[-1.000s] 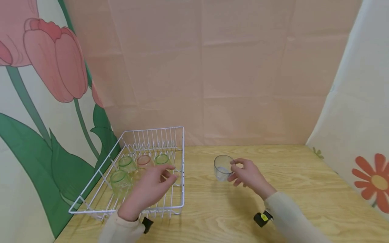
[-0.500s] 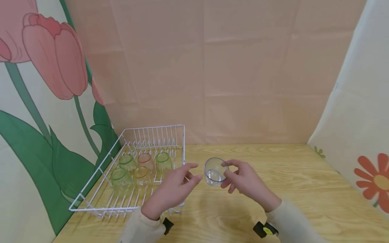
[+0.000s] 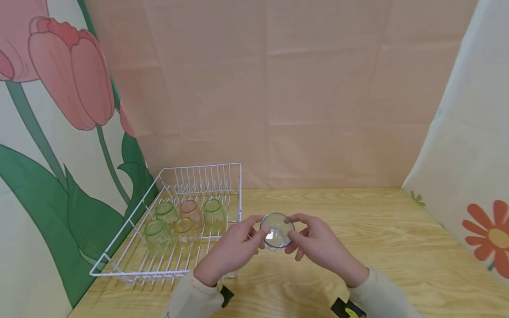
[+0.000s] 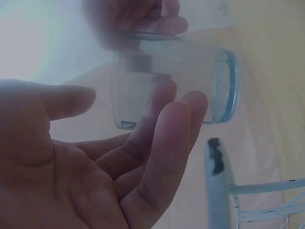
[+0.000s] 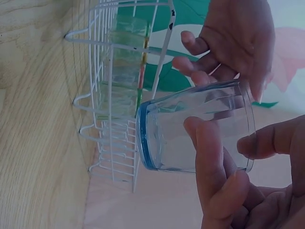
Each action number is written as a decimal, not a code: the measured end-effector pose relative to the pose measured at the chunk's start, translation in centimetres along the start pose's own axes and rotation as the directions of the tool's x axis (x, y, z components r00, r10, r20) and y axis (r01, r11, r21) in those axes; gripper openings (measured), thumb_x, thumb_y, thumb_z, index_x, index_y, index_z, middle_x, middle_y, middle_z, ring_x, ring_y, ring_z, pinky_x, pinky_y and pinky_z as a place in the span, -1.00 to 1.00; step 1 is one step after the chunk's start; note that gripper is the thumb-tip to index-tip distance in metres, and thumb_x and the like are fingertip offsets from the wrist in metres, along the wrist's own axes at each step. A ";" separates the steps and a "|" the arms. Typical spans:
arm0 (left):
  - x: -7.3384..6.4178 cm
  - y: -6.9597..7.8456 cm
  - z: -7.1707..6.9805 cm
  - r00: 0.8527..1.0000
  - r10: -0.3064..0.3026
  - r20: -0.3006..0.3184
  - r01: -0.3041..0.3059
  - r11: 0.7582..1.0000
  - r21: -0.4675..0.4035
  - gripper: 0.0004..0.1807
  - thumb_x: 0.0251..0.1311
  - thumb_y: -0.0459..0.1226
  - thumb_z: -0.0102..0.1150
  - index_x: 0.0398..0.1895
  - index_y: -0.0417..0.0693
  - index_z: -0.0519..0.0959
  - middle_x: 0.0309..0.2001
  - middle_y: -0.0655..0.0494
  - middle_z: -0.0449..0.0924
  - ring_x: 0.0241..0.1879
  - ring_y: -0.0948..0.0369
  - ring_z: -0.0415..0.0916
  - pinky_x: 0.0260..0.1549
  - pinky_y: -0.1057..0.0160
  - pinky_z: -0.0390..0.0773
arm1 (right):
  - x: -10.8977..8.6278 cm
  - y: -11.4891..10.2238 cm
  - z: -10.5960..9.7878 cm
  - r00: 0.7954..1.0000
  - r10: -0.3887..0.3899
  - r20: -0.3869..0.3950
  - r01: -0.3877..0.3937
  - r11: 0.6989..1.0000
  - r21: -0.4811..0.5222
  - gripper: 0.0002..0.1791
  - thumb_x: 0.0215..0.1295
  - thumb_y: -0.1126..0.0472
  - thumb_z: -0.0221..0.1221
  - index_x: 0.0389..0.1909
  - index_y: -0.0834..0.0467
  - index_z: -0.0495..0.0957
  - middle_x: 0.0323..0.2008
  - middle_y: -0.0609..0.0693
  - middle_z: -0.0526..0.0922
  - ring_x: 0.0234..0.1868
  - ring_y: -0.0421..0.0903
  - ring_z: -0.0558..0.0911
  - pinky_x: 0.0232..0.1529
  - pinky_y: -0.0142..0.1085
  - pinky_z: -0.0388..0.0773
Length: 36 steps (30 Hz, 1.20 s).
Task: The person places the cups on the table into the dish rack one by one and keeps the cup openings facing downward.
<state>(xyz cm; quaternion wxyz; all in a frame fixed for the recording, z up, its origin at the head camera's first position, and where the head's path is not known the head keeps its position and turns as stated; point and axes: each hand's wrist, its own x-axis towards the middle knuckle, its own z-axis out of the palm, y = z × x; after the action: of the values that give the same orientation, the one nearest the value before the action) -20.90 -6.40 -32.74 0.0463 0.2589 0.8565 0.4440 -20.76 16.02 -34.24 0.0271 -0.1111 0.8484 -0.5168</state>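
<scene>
Between the two hands a clear drinking glass (image 3: 277, 233) with a bluish base is held above the table, its mouth tilted toward the head camera. My right hand (image 3: 320, 243) pinches its side near the rim between thumb and fingers. On the other side is my left hand (image 3: 232, 249), fingers bent loosely beside the glass. In the left wrist view a gap shows between the left thumb (image 4: 78, 98) and the glass (image 4: 186, 71); whether the left fingertips touch it I cannot tell. The bluish base (image 5: 145, 138) points down toward the table in the right wrist view.
Left of the hands stands a white wire dish rack (image 3: 240, 190) with chipped coating. It holds several glasses, among them a green one (image 3: 214, 216), a pink one (image 3: 191, 210) and an amber one (image 3: 185, 232), coloured ends up. The wood-patterned table (image 3: 350, 212) meets a pinkish backdrop (image 3: 318, 110).
My right hand has brought the glass left and nearer, tipping its mouth toward the head camera. My left hand has moved right from over the rack to beside the glass.
</scene>
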 end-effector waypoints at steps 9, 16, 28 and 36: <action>0.0 -0.4 0.2 1.000 -0.005 -0.013 0.006 1.000 0.020 -0.55 0.54 -0.12 -0.07 0.39 -0.03 0.39 -0.40 0.13 0.64 -0.41 0.17 0.59 -0.52 0.27 0.55 | -0.1 -0.1 0.2 1.000 -0.013 0.003 0.013 1.000 -0.012 -0.52 0.39 0.18 0.15 0.27 0.27 0.42 -0.52 0.04 0.73 -0.60 -0.01 0.66 -0.55 -0.20 0.60; -0.1 -0.4 0.0 1.000 0.013 -0.017 -0.012 0.999 0.048 -0.56 0.52 -0.15 -0.08 0.38 -0.04 0.38 -0.45 0.25 0.63 -0.46 0.22 0.56 -0.55 0.28 0.50 | 0.0 0.2 -0.2 1.000 -0.014 0.028 0.014 1.000 0.006 -0.52 0.48 0.08 0.09 0.29 0.24 0.40 -0.51 0.05 0.73 -0.58 0.03 0.67 -0.59 -0.26 0.52; -0.4 -0.4 0.1 0.999 0.039 -0.014 -0.038 0.996 0.081 -0.56 0.44 -0.16 0.05 0.33 -0.02 0.37 -0.45 0.31 0.62 -0.52 0.33 0.50 -0.45 0.29 0.51 | 0.4 0.5 -0.6 1.000 0.003 0.031 -0.005 0.999 0.051 -0.39 0.56 -0.21 -0.13 0.22 0.23 0.45 -0.52 0.09 0.73 -0.57 0.07 0.69 -0.70 -0.32 0.35; -0.6 -0.5 0.1 0.995 0.102 -0.015 -0.100 0.991 0.093 -0.56 0.36 -0.28 0.18 0.27 0.04 0.38 -0.44 0.23 0.63 -0.49 0.36 0.53 -0.43 0.32 0.54 | 0.6 0.9 -0.6 0.999 0.018 0.036 -0.021 0.997 0.074 -0.39 0.57 -0.18 -0.13 0.24 0.26 0.42 -0.54 0.10 0.72 -0.58 0.07 0.69 -0.71 -0.33 0.36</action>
<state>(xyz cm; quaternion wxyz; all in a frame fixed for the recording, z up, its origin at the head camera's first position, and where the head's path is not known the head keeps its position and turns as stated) -20.59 -6.87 -33.29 0.0031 0.2995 0.8623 0.4083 -21.62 16.80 -34.70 0.0511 -0.1110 0.8291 -0.5456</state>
